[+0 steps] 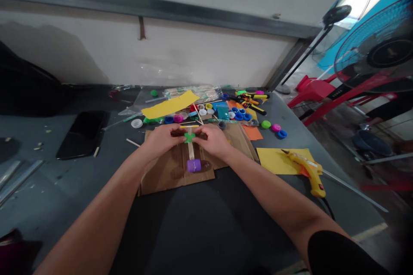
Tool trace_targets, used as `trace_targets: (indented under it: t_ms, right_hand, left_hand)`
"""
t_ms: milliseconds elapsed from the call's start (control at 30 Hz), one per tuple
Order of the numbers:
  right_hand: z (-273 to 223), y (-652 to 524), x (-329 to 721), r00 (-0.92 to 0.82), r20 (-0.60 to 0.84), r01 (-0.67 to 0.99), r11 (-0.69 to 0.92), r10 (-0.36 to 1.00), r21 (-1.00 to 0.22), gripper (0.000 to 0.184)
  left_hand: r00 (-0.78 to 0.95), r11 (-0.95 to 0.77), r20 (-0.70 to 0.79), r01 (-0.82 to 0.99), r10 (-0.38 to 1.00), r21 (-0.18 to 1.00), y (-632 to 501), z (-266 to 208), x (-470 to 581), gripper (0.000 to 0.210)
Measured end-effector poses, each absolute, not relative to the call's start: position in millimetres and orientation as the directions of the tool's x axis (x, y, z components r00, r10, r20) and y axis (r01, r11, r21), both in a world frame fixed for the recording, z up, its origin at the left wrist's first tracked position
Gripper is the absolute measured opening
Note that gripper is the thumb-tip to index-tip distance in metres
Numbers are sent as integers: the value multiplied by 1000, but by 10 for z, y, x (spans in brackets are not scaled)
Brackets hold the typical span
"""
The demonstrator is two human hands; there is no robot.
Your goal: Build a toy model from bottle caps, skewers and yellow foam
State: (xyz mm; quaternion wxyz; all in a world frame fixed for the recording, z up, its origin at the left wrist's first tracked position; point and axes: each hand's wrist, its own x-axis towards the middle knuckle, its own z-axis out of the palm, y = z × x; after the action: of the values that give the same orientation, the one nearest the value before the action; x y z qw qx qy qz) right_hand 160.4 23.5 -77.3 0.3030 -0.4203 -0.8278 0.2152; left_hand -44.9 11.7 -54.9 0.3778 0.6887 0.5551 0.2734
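Between my hands is a small craft-stick model, its pale sticks [191, 151] running toward me. A purple bottle cap [194, 165] is at the near end, and a green flower-shaped piece [189, 137] lies across the sticks. My left hand [163, 141] pinches the model from the left, thumb at the green piece. From the right, my right hand [213, 139] pinches it the same way. A yellow strip shows at the far end, partly hidden by my fingers. Under the model lies brown cardboard [161, 180].
Several bottle caps [238, 116], a yellow sheet [171, 105] and pliers [253, 101] lie at the back. To the right, a yellow glue gun [306, 167] rests partly on yellow paper [271, 161]. A black phone [82, 134] lies left. A fan [387, 51] stands beyond the table.
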Motion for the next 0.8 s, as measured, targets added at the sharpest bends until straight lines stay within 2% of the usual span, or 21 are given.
trace_targets:
  t_ms: [367, 567, 700, 800]
  right_hand:
    - [-755, 175, 1588, -482, 334, 573, 580, 810, -580, 24]
    - [-759, 168, 1585, -473, 358, 542, 587, 805, -602, 32]
    - [-730, 173, 1604, -430, 364, 514, 556, 826, -653, 33]
    - [-565, 201, 1695, -285, 396, 444, 487, 873, -752, 30]
  left_hand:
    - [288, -118, -40, 511, 957, 851, 149, -613, -534, 23]
    - [296, -91, -73, 503, 952, 860, 135, -518, -551, 26]
    - [280, -90, -63, 501, 958, 861, 133, -434, -577, 31]
    - [226, -143, 3, 607, 974, 782, 125, -322, -640, 27]
